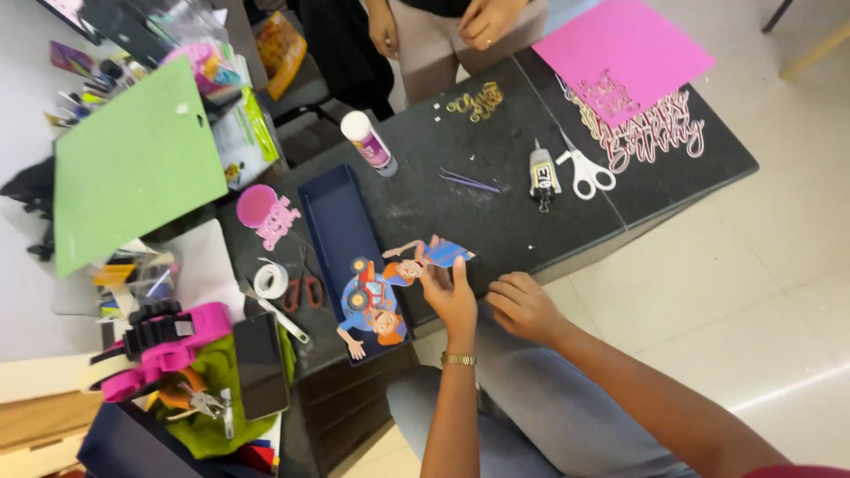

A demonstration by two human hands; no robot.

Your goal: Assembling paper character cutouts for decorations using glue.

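Observation:
My left hand (452, 296), with a gold watch on its wrist, pinches the lower edge of a paper cut-out of a cartoon figure (431, 255) in blue and orange, lying on the dark table (496, 221). My right hand (522, 305) rests at the table's front edge just right of it, fingers curled with nothing in them. Two more cartoon cut-outs (372, 305), one with a tractor, lie on the near end of a long navy tray (332, 212) to the left.
White scissors (584, 173), a glue tube (542, 173), a glue stick (369, 142), purple tweezers (467, 181), pink card (624, 53) over cut-out lettering lie further back. Left: green mat (133, 164), tape roll (271, 280), red scissors (303, 288), phone (258, 363), pink tape dispenser (159, 350). Another person (443, 26) stands beyond.

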